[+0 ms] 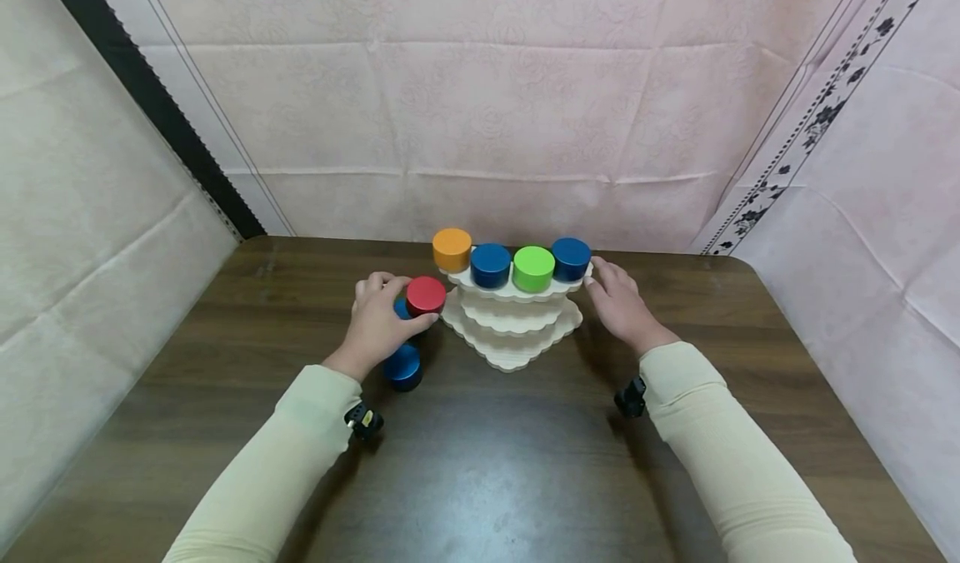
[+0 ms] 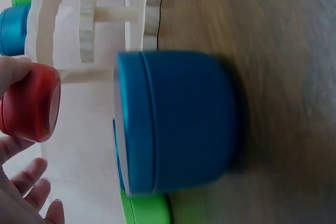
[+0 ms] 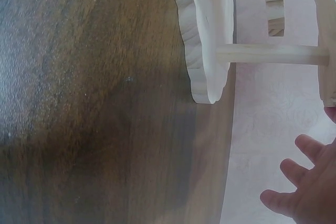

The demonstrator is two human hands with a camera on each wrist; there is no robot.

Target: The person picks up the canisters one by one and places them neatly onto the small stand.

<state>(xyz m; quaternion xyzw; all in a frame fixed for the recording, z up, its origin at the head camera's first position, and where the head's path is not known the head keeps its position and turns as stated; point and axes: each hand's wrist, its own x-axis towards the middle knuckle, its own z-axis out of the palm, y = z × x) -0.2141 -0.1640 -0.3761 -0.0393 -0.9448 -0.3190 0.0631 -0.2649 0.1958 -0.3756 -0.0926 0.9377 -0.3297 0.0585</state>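
L hand (image 1: 378,320): thumb + fingers pinch red round tin (image 1: 426,295) by its sides; other fingers loose (L wrist view). Tin held clear of table, approx. level w/ top tier (image 1: 517,294) of scalloped wooden stand, just off its L end; contact w/ stand can't tell.

R hand (image 1: 621,306): nothing gripped; fingers spread, fingertips at R end of top tier.

Stand (image 1: 508,355): 3 tiers, pale wood, dowel posts. On top tier, L to R: orange tin (image 1: 452,250), blue tin (image 1: 491,266), green tin (image 1: 533,269), 2nd blue tin (image 1: 571,260).

On table, by L hand: near blue tin (image 1: 402,367) upright; far blue tin (image 1: 402,308) partly hidden by hand; table green tin (image 2: 149,211) beyond, L wrist view only, cut by frame edge.

Outward: pale sleeves (image 1: 262,471), blk devices (image 1: 631,398) at both wrists; brown wood-grain table (image 1: 480,471); creased pale cloth (image 1: 495,113) behind.
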